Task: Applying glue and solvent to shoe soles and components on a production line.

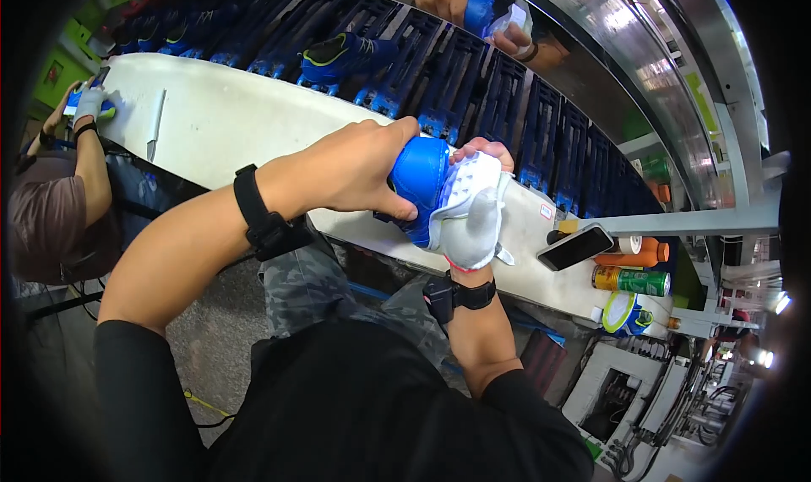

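Between my hands, above the white worktop, is a blue shoe, its rounded blue end facing left. My left hand is closed around this end, thumb below and fingers over the top. A pale, bumpy face that looks like the sole shows on the right. My right hand, in a white glove with bare fingertips, grips the shoe from the right. Its fingertips curl over the far edge and its gloved thumb lies across the pale side. The shoe's underside and part of the right palm are hidden.
Beyond the long white worktop runs a dark slatted rack carrying a navy shoe. To the right lie a phone, an orange bottle, a green can and a tape roll. A co-worker sits left.
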`<state>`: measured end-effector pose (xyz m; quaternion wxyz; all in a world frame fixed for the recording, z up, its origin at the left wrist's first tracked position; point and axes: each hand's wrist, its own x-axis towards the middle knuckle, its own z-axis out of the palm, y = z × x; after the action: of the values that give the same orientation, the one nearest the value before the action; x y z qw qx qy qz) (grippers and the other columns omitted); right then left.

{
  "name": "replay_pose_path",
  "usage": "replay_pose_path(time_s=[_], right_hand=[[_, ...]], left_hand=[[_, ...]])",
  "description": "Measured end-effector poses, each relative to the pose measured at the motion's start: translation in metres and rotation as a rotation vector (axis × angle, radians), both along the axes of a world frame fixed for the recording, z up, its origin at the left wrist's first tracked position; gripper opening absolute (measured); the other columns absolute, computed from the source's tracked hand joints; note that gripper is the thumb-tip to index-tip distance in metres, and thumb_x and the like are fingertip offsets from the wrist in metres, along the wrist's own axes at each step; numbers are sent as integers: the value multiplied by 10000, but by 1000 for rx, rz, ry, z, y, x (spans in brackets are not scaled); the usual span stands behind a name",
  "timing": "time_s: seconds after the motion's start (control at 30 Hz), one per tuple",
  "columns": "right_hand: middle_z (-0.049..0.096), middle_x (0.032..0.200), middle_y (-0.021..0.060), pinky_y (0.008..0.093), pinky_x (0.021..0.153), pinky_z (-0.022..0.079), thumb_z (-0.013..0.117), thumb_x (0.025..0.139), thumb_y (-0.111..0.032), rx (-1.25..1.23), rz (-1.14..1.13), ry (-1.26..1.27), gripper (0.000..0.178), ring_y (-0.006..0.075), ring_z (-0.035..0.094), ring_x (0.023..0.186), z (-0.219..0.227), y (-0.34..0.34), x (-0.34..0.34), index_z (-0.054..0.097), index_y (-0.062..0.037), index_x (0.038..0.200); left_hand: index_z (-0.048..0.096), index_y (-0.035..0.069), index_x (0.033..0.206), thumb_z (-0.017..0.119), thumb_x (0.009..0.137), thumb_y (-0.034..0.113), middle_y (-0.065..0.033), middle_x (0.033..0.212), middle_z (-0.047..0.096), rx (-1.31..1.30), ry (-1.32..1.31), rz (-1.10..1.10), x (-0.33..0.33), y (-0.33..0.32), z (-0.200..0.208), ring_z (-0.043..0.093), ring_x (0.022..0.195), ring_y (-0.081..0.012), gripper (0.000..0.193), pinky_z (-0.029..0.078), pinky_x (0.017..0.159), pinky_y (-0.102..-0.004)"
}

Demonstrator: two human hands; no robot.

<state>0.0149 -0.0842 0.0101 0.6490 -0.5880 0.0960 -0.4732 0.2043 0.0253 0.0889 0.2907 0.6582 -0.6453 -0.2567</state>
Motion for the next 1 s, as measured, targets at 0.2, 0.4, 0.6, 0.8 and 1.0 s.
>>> replay_pose_path(time_s=[0.2, 0.4, 0.6, 0.8, 1.0], right_hand=[[515, 1380, 96, 417, 1165, 448, 738, 983, -664, 195, -136, 311, 768, 229, 546, 1295, 27, 3, -27, 473, -120, 1457], [550, 1427, 128, 438, 1194, 452, 604, 1054, -601, 185, -43, 91, 811, 273, 558, 1369, 31, 16, -69, 453, 0, 1577], [481, 1656, 212, 450, 1251, 409, 619, 1068, -473, 139, -116, 535, 788, 304, 527, 1474, 52, 41, -106, 414, 38, 1633], [636, 1524, 228, 477, 1159, 505, 913, 820, -271, -677, -223, 533, 857, 421, 640, 1370, 11, 65, -110, 550, -29, 1558], [751, 1363, 193, 430, 1070, 563, 988, 776, -366, -603, -243, 523, 707, 364, 727, 1248, -32, 65, -71, 721, -36, 1341]], left_hand=[[591, -9, 1181, 976, 723, 343, -254, 901, 771, -47, -223, -168, -32, -20, 26, 758, 846, -479, 695, 606, 788, -512], [586, -3, 1149, 953, 746, 293, -194, 829, 754, -323, -317, -401, -61, -24, 32, 773, 777, -420, 620, 600, 707, -491], [594, 15, 1173, 967, 674, 241, -159, 959, 753, -210, -483, -527, -78, -12, 38, 787, 844, -364, 663, 605, 705, -459], [546, 75, 1516, 974, 664, 291, -191, 1520, 536, 45, -178, -362, -38, 40, 82, 706, 1199, -426, 978, 606, 947, -509], [536, 41, 1561, 979, 676, 298, -207, 1605, 493, 2, -182, -111, -27, 94, 21, 550, 1440, -454, 1023, 486, 1194, -500]])
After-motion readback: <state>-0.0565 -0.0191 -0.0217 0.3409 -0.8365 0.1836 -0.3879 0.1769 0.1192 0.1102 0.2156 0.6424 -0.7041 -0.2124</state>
